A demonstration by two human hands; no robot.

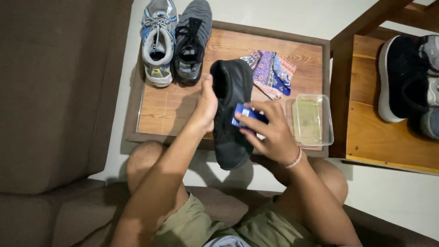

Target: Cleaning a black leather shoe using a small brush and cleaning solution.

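Left hand (206,106) grips the black shoe (231,114) at its heel opening, thumb along the rim, fingers hidden behind or inside the shoe. Shoe is held off the surface, above the near edge of the low wooden table (183,103), toe pointing toward the person, heel opening away. Right hand (270,132) is closed around a small blue-and-white item (247,115), kind not discernible, and presses it against the shoe's side near the middle. A light bracelet (296,160) sits on the right wrist.

On the table, beyond the hands: a folded patterned cloth (272,73) in purple, blue and pink, just behind the shoe. To the right of it, a clear rectangular plastic container (312,120) holding yellowish liquid, near the table's right edge. At the far left corner, a grey-and-blue sneaker (157,43) and a dark grey sneaker (192,43) stand side by side, touching.

Right of the table, a wooden shelf (388,142) carries a black shoe with white sole (402,77). Person sits on a brown sofa (55,114), knees bare, green shorts.
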